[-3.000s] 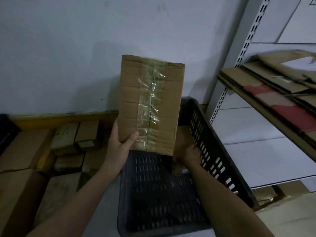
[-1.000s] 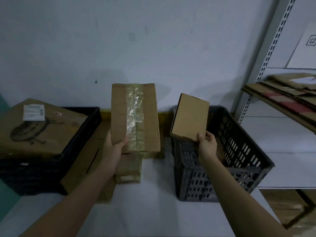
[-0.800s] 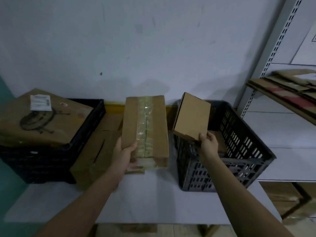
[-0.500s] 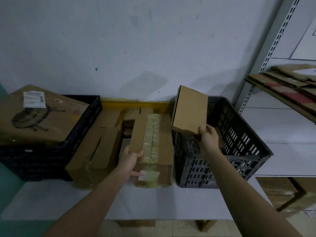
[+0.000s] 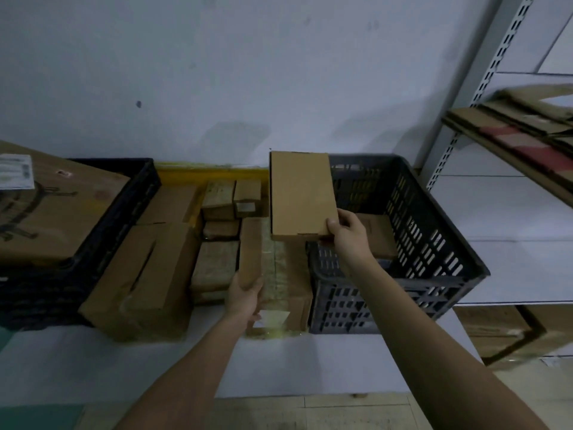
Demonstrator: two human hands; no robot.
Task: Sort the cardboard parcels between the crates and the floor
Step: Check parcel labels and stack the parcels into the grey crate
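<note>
Forearms reach in from the near edge. Left hand (image 5: 245,294) grips the near end of the taped parcel (image 5: 273,274), fingers curled round its left edge; parcel lies flat on the floor pile, just beside the grey crate (image 5: 434,274). Judgement: set-down looks nearly done; let go only once it sits level, tight against its neighbours. Right hand (image 5: 347,234) pinches the near right corner of the flat plain parcel (image 5: 299,197), held above the crate's left rim. One-corner hold is weak; likely to swing. Lower it squarely. Further back, small parcels (image 5: 231,197) against the wall; black crate (image 5: 124,212) at left holds a large box (image 5: 46,212).
</note>
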